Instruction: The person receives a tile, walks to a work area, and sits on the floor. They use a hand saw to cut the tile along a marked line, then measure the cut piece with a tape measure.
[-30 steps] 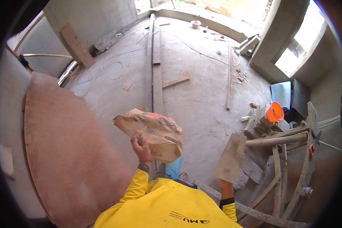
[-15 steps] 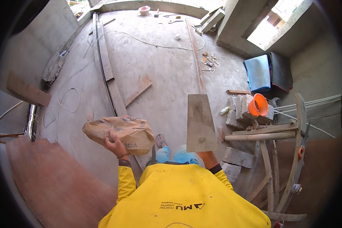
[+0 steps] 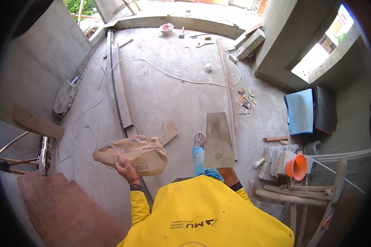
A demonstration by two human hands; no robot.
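Note:
My left hand (image 3: 127, 171) is closed on a crumpled brown paper sack (image 3: 138, 154) with printing on it, holding it at its near side, left of my body. A flat grey-brown board (image 3: 218, 142), narrower at its far end, stands out in front of my right side. My right hand (image 3: 227, 176) has it at the near end, where the fingers are hidden behind the board. A sandalled foot (image 3: 199, 140) shows on the floor between the sack and the board.
Long planks (image 3: 120, 90) run along the floor at left, beside a loose white cable (image 3: 169, 75). To the right are small tools (image 3: 246, 101), folded blue foam mats (image 3: 299, 111), concrete blocks (image 3: 272, 160), an orange bucket (image 3: 296, 166) and a wooden frame (image 3: 329, 206). Reddish-brown sheets (image 3: 66, 210) lie at left.
The view has tilted up and shifted, showing more of the far room. A foot now shows farther forward. Sack and board stay in my hands, nearly in place.

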